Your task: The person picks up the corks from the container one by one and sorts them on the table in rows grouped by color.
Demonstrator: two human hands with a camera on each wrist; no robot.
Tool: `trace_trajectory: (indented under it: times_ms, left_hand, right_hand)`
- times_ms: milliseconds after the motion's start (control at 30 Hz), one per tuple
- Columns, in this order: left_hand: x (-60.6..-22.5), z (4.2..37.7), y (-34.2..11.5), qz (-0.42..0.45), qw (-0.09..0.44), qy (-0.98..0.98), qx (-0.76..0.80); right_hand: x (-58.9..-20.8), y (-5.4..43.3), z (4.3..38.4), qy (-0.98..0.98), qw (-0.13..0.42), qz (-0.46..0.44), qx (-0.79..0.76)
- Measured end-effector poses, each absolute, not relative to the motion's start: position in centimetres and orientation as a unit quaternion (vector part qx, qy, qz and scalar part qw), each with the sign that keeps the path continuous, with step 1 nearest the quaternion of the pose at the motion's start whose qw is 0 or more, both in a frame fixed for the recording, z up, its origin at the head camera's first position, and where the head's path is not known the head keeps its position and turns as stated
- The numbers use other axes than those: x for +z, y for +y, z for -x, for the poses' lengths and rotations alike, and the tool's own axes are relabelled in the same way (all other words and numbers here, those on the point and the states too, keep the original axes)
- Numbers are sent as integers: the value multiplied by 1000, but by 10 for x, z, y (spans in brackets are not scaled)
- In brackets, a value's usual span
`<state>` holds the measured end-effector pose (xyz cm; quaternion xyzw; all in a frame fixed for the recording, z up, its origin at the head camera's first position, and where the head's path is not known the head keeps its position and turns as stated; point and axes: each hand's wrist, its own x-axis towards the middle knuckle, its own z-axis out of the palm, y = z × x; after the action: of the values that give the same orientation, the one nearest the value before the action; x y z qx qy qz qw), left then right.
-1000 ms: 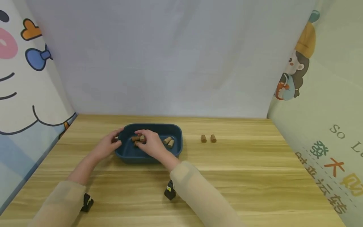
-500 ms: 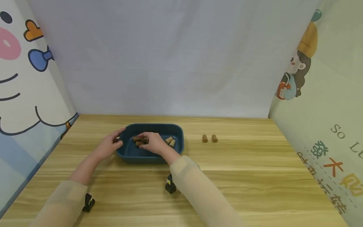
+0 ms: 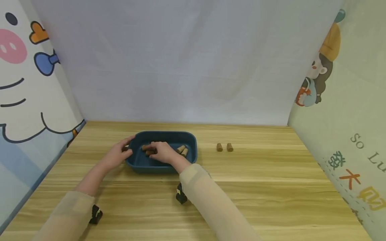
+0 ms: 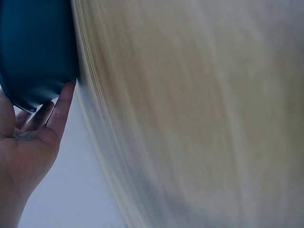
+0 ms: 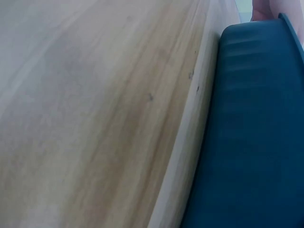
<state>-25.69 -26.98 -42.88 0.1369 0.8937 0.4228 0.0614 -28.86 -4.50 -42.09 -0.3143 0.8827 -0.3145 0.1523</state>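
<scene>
A dark blue rectangular basin (image 3: 161,169) sits on the wooden table. My left hand (image 3: 116,155) is at its left end, thumb and fingers spread along the outside; in the left wrist view the fingers (image 4: 61,107) reach up against the wall of the basin (image 4: 38,52). My right hand (image 3: 164,152) reaches down inside the basin, its fingers over a few brown corks (image 3: 149,152) in the left half. I cannot tell whether it grips one, since the fingers cover the spot. Lighter corks (image 3: 184,152) lie at the basin's right side.
Two brown corks (image 3: 224,147) stand on the table right of the basin. A light cloth (image 3: 181,67) hangs behind the table, with printed cloths at both sides. Small black devices (image 3: 95,214) are at both sleeves.
The right hand has settled lower in the basin, and its fingers now hide a cork that showed between them earlier. The left hand keeps its place at the basin's left end.
</scene>
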Motion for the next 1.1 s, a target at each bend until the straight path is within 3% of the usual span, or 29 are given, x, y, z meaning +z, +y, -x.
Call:
trace_trajectory:
  times_ms: [700,1100]
  left_hand:
    - [-428,257,-268,-140,58,892,426]
    - [-430,258,-267,-146,55,889,430]
  right_hand:
    - [-420,-38,286,909,128,309,-249]
    - [-409,-19,284,899,104,308,-295]
